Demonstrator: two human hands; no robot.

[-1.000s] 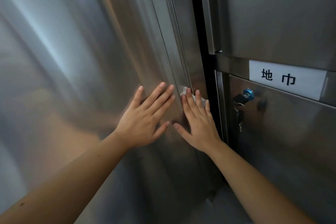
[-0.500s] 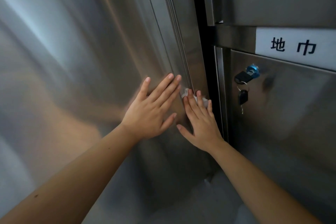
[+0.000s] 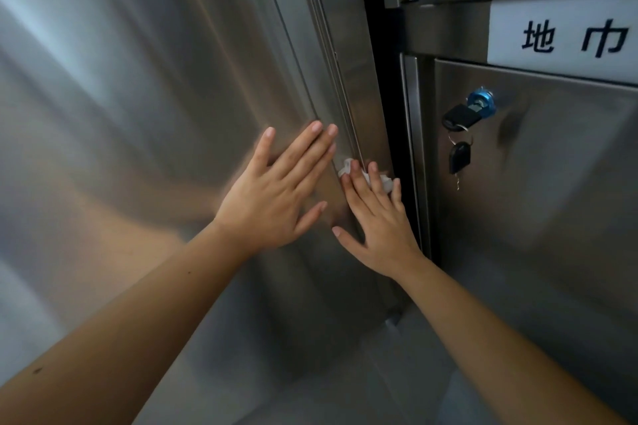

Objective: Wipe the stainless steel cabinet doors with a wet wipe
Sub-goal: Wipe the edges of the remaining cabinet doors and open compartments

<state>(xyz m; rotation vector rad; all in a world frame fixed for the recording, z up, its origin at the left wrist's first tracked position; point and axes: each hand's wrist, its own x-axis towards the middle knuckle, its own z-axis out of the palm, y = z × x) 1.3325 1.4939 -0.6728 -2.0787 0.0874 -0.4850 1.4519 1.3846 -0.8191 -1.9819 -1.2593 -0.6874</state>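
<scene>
A tall stainless steel cabinet door (image 3: 155,97) fills the left of the view. My left hand (image 3: 276,197) lies flat on it, fingers spread, holding nothing. My right hand (image 3: 376,221) presses a crumpled white wet wipe (image 3: 348,167) under its fingertips against the door's right edge strip, beside the dark gap between cabinets. Only small bits of the wipe show past the fingers.
To the right stands a second steel cabinet door (image 3: 552,200) with a blue lock (image 3: 481,102), a black key in it and a second key (image 3: 459,157) hanging below. A white label (image 3: 566,34) with black characters sits above. Grey floor (image 3: 345,390) lies below.
Both hands have slid a little lower on the door, with the wipe still under my right fingers. The view has tilted down, so the label and lock sit higher in the frame.
</scene>
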